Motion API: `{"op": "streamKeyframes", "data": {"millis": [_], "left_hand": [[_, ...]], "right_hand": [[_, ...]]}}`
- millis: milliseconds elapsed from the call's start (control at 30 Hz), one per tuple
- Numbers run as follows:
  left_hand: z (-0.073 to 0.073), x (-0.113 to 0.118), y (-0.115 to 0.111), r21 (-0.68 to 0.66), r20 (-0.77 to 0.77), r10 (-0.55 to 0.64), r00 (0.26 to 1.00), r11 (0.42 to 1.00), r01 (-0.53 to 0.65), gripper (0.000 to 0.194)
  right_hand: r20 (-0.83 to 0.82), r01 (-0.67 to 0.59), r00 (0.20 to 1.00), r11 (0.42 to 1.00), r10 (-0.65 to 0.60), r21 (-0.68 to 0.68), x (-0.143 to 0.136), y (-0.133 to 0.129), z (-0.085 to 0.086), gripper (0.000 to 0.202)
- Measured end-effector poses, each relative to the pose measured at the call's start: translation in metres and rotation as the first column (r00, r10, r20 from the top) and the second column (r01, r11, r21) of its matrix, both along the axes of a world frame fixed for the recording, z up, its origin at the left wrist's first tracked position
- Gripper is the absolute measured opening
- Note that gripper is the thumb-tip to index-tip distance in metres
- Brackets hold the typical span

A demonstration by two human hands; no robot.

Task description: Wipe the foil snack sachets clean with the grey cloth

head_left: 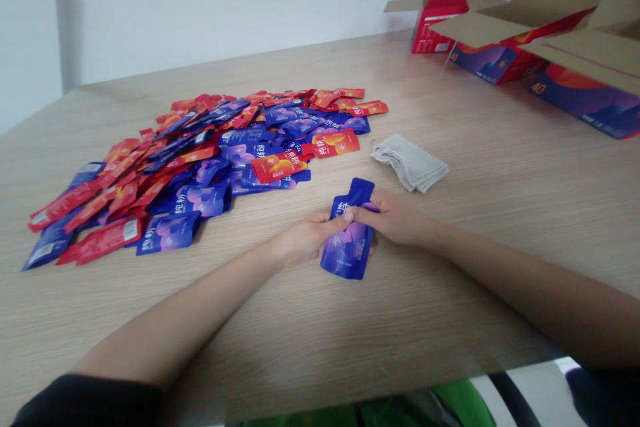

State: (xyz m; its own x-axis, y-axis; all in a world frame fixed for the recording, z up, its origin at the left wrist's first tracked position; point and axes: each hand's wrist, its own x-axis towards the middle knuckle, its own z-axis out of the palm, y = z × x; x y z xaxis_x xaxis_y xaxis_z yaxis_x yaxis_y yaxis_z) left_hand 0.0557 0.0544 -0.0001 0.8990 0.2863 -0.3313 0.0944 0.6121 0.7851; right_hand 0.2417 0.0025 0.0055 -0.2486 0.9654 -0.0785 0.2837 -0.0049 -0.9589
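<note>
A blue pouch [349, 257] with purple shapes and white lettering is held between both hands above the near part of the table. My left hand [307, 238] grips its left side, the thumb lying across the front. From the right, my right hand [395, 217] pinches the other edge, its thumb tip close to the left thumb. The fingers behind the pouch are mostly hidden. Just beyond my right hand lies a folded grey-white cloth [413, 163]. To the left spreads a heap of blue pouches [205, 199] and red-orange pouches [336, 143], overlapping one another.
At the back right stand a small red carton [434, 30] and two larger blue-and-red boxes [483, 63], [575, 97], their cardboard flaps open. A white wall [225, 7] rises behind the wooden table [500, 200]. Something green [460, 403] shows below the near edge.
</note>
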Motion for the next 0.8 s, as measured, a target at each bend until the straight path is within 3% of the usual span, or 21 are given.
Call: {"op": "streamKeyframes", "data": {"millis": [167, 267, 400, 533, 800], "left_hand": [[0.0008, 0.0010, -0.0024, 0.045, -0.079, -0.005, 0.997, 0.999, 0.009, 0.032], [-0.0003, 0.0021, -0.0030, 0.057, -0.108, 0.077, 0.991, 0.996, -0.071, 0.028], [-0.0039, 0.0036, -0.0055, 0.081, -0.110, 0.180, 0.978, 0.982, -0.171, 0.028], [-0.0036, 0.0047, -0.0069, 0.097, -0.112, 0.223, 0.968, 0.972, -0.212, 0.028], [-0.0033, 0.0072, -0.0094, 0.177, -0.126, 0.240, 0.962, 0.960, -0.217, 0.037]], "right_hand": [[-0.083, 0.050, 0.995, 0.998, -0.054, -0.045, -0.0016, -0.0017, 0.0001, 0.047], [-0.058, 0.025, 0.998, 1.000, -0.024, 0.013, -0.0020, -0.0012, 0.0009, 0.045], [-0.163, 0.045, 0.985, 0.997, -0.055, -0.067, -0.0037, -0.0007, 0.0015, 0.049], [-0.083, 0.136, 0.987, 0.991, -0.136, -0.007, -0.0047, 0.0014, 0.0008, 0.055], [-0.077, 0.120, 0.990, 0.993, -0.120, -0.012, -0.0056, -0.0002, 0.0023, 0.054]]}}
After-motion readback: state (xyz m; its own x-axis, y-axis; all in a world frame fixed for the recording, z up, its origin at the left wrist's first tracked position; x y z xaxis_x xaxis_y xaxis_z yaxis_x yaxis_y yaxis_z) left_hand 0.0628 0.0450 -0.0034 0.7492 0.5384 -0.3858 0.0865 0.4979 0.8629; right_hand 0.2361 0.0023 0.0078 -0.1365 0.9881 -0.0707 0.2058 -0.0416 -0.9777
